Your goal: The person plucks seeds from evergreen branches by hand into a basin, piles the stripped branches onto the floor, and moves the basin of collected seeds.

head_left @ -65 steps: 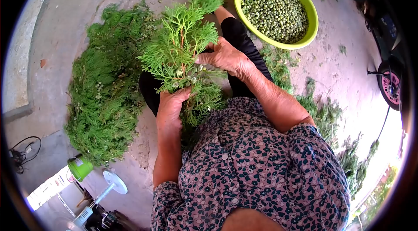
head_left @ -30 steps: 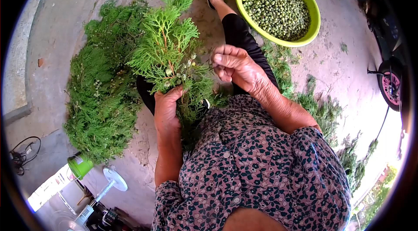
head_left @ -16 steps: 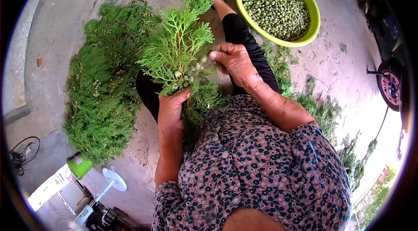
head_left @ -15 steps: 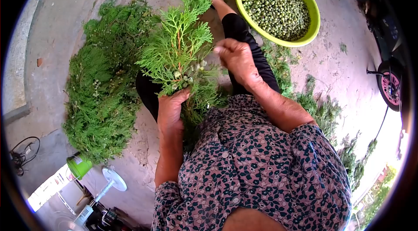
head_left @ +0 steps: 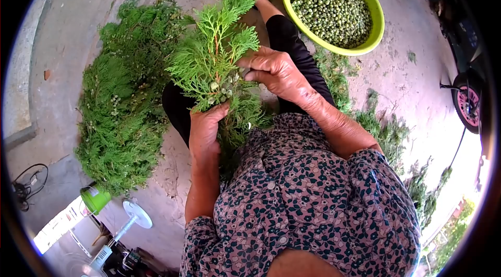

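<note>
My left hand [head_left: 205, 130] is wrapped round the lower stem of a leafy conifer branch [head_left: 214, 50], which looks like arborvitae. The branch stands up over my lap with its tip pointing away from me. Small pale green cones [head_left: 222, 90] cluster low on it, just above my left thumb. At the branch's right side, my right hand [head_left: 279, 73] has thumb and fingers drawn together close to the cones. Foliage partly covers those fingertips, so what is between them is hidden.
A lime-green basin [head_left: 377, 42] full of small green cones [head_left: 331, 10] stands ahead on the right. A big heap of cut branches [head_left: 122, 115] lies on the left, with more greenery [head_left: 386, 133] at right. A green bucket [head_left: 95, 198] and pink-wheeled vehicle [head_left: 466, 102] are farther out.
My right hand has moved left and slightly down, from beside the branch to the cones, its fingers now in among the foliage. The left hand keeps its hold; the branch has shifted slightly right.
</note>
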Demonstrator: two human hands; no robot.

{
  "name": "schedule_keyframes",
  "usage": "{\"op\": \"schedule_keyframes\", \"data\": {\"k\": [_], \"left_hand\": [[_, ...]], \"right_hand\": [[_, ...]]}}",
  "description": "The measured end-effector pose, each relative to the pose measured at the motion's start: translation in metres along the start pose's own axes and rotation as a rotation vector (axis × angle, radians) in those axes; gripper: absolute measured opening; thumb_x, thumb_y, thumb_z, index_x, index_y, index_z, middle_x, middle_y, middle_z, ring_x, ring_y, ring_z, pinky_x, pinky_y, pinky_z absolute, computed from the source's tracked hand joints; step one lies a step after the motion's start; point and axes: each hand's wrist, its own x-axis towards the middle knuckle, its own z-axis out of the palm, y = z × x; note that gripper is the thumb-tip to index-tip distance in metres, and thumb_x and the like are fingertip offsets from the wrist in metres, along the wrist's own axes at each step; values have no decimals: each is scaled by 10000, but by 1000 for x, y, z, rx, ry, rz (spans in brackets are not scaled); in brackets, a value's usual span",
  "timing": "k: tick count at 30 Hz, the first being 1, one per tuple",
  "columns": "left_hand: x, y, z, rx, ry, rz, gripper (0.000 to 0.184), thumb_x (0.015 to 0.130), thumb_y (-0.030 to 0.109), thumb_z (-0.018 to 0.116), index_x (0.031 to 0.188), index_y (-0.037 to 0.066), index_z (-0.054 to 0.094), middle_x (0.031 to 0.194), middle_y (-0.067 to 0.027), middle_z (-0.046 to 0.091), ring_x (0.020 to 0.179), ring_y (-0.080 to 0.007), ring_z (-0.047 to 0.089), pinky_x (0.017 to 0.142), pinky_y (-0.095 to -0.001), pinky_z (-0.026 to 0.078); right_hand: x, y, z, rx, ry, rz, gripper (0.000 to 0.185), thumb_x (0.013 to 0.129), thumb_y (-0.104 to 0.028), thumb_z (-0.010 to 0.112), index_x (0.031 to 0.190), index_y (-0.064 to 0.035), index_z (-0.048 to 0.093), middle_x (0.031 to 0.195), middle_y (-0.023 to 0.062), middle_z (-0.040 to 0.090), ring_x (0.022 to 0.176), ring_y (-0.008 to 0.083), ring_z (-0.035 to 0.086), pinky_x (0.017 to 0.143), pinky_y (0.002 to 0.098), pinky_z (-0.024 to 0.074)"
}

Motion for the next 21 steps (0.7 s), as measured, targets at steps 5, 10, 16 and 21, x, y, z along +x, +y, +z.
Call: {"op": "schedule_keyframes", "data": {"k": [5, 10, 16, 21], "left_hand": [[-12, 10, 5, 77, 66, -5, 245, 649, -17, 616, 877, -107, 613, 870, -134, 626, 758, -173, 594, 728, -268, 462], [-14, 17, 4, 180, 70, 46, 249, 657, 7, 615, 882, -99, 617, 871, -127, 628, 771, -172, 589, 750, -265, 449], [-11, 15, -3, 186, 38, -20, 244, 691, 76, 620, 888, -69, 628, 868, -104, 641, 825, -149, 580, 888, -303, 349], [4, -5, -15, 165, -37, -83, 251, 704, 123, 632, 892, -43, 633, 848, -96, 648, 830, -122, 578, 1002, -332, 84]], "right_hand": [[-1, 5, 8, -347, 137, -76, 144, 694, -21, 650, 822, -29, 585, 727, 101, 565, 656, 249, 536, 629, 285, 442], [13, 21, -48, -248, 519, 115, 147, 755, 25, 572, 875, -57, 594, 752, 33, 571, 629, 136, 521, 561, 236, 440], [18, 59, -163, -1397, 491, 195, 375, 771, -37, 482, 1132, -127, 527, 1266, 165, 402, 1180, 337, 372, 919, 410, 388], [20, 24, -119, -775, 591, 48, 259, 716, -44, 629, 972, -77, 610, 956, 96, 603, 836, 187, 605, 725, 275, 490]]}}
